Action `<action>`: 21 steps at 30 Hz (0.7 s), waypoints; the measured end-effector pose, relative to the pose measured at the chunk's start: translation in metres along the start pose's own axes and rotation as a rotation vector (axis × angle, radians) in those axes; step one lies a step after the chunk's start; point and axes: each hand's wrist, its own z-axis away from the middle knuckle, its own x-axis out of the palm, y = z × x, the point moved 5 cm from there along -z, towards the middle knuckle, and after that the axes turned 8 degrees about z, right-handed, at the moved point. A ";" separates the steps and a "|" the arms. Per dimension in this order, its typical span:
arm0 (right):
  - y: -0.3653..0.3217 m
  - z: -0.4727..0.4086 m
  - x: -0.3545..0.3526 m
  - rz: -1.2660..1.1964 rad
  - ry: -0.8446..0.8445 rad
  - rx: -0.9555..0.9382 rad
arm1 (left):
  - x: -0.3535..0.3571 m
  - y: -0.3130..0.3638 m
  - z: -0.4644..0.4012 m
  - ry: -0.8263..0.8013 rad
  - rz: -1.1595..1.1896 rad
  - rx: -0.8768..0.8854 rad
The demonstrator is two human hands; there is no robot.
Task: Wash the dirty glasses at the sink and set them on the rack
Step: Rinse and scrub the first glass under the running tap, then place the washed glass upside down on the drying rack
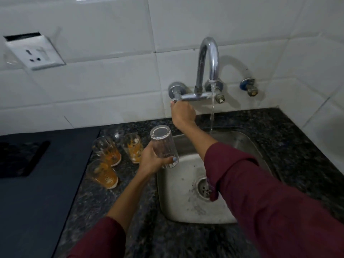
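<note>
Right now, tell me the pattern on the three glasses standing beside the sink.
Orange floral print on clear glass, on all three glasses; the head view shows it.

No legible text, label, brand, number or sign is found on any surface in view. The wall socket plate carries no readable marking, and the orange patterned glasses show decoration only, no lettering.

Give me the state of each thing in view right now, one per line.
Tap: running, thin stream falling into the sink.
Tap handle: gripped by the right hand.
Ribbed glass: held by the left hand, tilted at the sink's edge, not under the water.
Three orange-patterned glasses: on the counter, untouched.
Sink: wet, drain open.
Wall socket: nothing plugged in.
</note>
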 end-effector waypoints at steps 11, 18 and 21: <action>0.052 0.101 0.007 -0.626 -0.654 -0.180 | 0.024 -0.008 0.013 -0.048 -0.011 0.008; 0.067 0.124 0.002 -0.347 -0.257 -0.182 | 0.039 0.013 0.024 -0.154 -0.050 0.086; 0.036 0.114 -0.011 -0.304 -0.164 -0.214 | 0.011 0.030 0.017 -0.171 -0.014 0.109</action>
